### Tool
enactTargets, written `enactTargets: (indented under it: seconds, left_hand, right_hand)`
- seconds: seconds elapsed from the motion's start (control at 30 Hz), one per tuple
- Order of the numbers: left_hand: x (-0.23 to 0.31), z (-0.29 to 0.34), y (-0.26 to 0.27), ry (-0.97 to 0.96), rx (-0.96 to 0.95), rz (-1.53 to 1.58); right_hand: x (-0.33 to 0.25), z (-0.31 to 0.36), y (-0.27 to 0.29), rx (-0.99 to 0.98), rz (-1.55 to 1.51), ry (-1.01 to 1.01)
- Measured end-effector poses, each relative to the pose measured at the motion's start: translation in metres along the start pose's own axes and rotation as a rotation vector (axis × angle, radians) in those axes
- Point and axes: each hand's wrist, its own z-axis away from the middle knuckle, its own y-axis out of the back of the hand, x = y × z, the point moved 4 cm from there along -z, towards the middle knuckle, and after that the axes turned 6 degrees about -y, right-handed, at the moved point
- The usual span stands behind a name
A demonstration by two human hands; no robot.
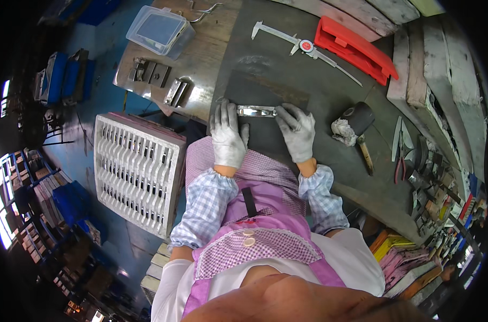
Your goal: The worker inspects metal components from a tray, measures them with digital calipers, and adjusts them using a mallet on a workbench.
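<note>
A narrow, shiny metal piece (256,111) lies lengthwise across the dark work surface between my two gloved hands. My left hand (229,135) rests flat at its left end, fingers stretched away from me and thumb apart. At the right end, my right hand (297,132) has its fingers bent and pressed together on the tip of the piece. Both gloves are pale grey-white, with checked sleeves behind them. Beyond the piece lies a dial caliper (306,46). To the right of my right hand is a black-headed mallet (358,119) with a whitish wad against its head.
An open red case (356,49) lies by the caliper. Scissors (399,134) and red-handled pliers (400,169) are at far right. Left are a clear plastic box (159,31), metal blocks (150,72) and a slotted white tray (139,172) of metal parts. Pale stacked slabs (437,70) border the right.
</note>
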Motion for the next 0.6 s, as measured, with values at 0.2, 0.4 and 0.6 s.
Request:
enactTargets:
  seconds: [0.2,0.4,0.6]
  left_hand:
    - [0.001,0.0,0.002,-0.003,-0.01,-0.02]
    - [0.008,-0.007,0.02,-0.049,0.067,-0.013]
    - [0.037,-0.047,0.056,0.042,-0.221,0.088]
  right_hand:
    - [0.004,-0.005,0.001,-0.015,-0.029,0.083]
    - [-0.005,0.004,0.005,-0.028,0.15,0.151]
    - [-0.006,-0.004,0.084,0.199,-0.305,-0.364]
